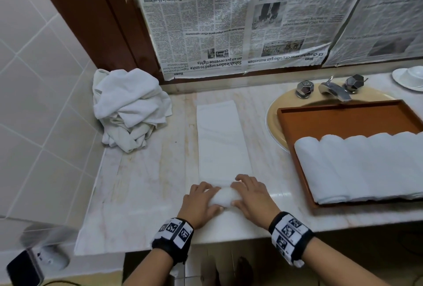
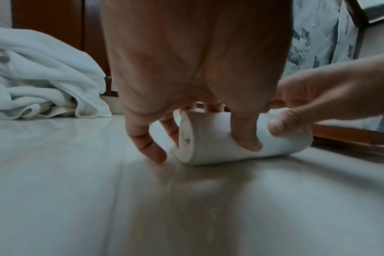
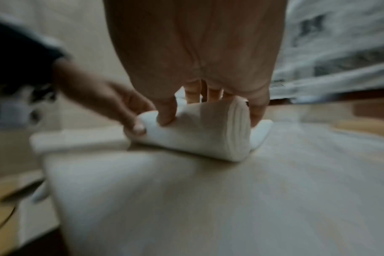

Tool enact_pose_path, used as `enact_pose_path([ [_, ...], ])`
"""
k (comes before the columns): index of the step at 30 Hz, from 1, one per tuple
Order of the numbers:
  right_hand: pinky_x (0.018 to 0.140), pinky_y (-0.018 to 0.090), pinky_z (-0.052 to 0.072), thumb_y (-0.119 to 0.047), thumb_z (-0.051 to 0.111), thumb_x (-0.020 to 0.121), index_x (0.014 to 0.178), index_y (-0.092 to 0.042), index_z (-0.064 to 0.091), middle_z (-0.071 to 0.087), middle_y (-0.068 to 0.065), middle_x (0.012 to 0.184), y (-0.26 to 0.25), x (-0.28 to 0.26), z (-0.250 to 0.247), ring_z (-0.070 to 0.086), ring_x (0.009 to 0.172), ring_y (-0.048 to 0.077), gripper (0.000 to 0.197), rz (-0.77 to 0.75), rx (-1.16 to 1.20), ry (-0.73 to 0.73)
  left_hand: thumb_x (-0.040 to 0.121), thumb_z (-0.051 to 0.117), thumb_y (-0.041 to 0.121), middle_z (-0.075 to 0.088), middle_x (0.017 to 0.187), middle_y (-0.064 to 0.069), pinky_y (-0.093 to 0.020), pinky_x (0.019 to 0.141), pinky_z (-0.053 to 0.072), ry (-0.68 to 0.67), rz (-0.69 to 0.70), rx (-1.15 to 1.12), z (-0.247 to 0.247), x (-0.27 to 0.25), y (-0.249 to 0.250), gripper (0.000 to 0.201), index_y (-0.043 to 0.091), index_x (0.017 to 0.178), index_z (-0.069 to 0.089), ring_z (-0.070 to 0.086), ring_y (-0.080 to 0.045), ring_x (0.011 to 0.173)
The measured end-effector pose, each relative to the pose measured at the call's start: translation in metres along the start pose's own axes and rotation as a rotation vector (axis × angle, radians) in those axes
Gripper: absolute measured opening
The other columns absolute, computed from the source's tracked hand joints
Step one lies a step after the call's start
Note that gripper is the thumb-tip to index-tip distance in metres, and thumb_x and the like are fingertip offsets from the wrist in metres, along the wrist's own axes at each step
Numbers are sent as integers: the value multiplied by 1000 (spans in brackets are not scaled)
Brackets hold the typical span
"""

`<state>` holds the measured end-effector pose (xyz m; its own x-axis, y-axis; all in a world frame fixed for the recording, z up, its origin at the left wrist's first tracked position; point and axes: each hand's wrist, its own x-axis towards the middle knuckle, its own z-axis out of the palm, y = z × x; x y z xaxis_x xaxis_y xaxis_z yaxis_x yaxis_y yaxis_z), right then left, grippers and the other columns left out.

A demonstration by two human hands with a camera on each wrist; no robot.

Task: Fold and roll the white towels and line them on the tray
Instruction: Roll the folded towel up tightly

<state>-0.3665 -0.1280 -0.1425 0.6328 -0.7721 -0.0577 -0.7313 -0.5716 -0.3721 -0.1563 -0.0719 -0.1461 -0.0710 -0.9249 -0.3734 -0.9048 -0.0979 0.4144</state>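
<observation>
A folded white towel (image 1: 223, 139) lies flat on the marble counter (image 1: 142, 182) as a long strip running away from the person. Its near end is wound into a short roll (image 1: 225, 197).

Left hand (image 1: 201, 203): fingers curled over the top of the roll at its left end, thumb pressed into the near side. The left wrist view shows the spiral layers of the roll's end face and the little finger touching the counter just beside it.

Right hand (image 1: 250, 196): fingers curled over the top of the roll at its right end, thumb pressed into the near side. The right wrist view is blurred but shows the same grip.

A brown tray (image 1: 343, 118) sits to the right, partly over the sink (image 1: 274, 114). A row of rolled towels (image 1: 366, 166) lies side by side, touching, along the tray's near part.

A heap of unfolded white towels (image 1: 130, 107) lies in the far left corner of the counter, against the tiled wall. Newspaper sheets (image 1: 229, 22) cover the surface behind the counter. A faucet (image 1: 332, 89) stands behind the sink.
</observation>
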Motion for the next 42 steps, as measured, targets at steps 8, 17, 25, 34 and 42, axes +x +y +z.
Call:
enact_pose_path([
  [8,95,37,38,-50,41,85,119,-17,62,61,-1,113,-3,6,6,61,100,19,51,-92,-114,-63,89,55,58,38,137,5,-41,98,41,31,-7,-52,-2,5,2,63,38,147,39,32,-20,127],
  [17,103,37,35,-50,59,91,127,-22,60,39,-1,126,5,19,-15,37,117,17,45,31,173,-306,95,46,60,33,152,10,-40,102,41,54,30,32,5,-5,4,64,29,150,35,28,-16,137],
  [25,95,35,38,-45,44,101,129,-17,54,56,4,125,1,17,-13,50,116,23,41,-1,102,-275,90,48,64,41,136,8,-39,96,42,73,-40,65,7,-7,8,57,32,137,51,34,-18,127],
  [34,89,36,47,-54,54,92,110,-25,65,67,-8,106,5,26,-14,61,99,15,36,155,266,-105,88,56,66,53,128,7,-35,103,37,141,-48,-271,7,1,2,57,33,135,56,43,-19,122],
  [42,85,37,52,-46,79,66,116,-17,64,65,0,109,-2,0,12,64,96,20,60,-129,-205,135,76,48,79,53,128,6,-34,100,35,94,-141,-357,2,11,4,74,31,132,56,40,-20,124],
])
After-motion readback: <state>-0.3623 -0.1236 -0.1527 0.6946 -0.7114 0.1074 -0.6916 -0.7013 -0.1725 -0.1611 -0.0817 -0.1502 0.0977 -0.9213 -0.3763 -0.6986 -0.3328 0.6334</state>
